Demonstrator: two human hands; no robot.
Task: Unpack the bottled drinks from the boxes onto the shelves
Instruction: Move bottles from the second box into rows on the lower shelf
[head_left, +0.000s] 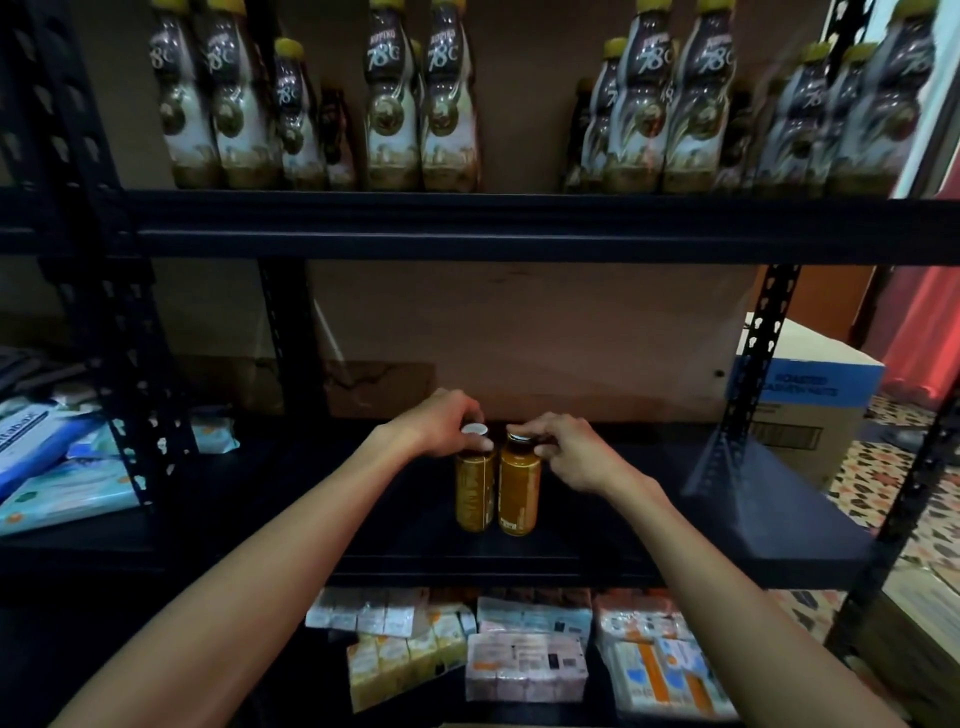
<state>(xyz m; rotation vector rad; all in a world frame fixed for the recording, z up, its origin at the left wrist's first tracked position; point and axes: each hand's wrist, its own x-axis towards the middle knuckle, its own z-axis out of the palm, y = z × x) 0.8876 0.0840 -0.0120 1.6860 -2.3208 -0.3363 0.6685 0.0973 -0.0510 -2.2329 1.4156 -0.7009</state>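
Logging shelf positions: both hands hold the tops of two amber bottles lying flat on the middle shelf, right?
Not flat: the head view shows the left bottle and right bottle upright on the middle shelf. The left hand and right hand do hold their tops.

I get one view only, from the camera on the person's head. It looks forward and down into a dark metal rack (122, 322) from close range, so the middle shelf (701, 525) fills the centre of my frame. Both forearms run in from the bottom corners. The left hand (441, 422) grips the left amber bottle (474, 493) and the right hand (574, 458) pinches the right amber bottle (518, 496), almost dead centre. The wide lens bows the uprights. The upper shelf (519, 228) crosses above, and patterned floor (883, 483) shows at far right.
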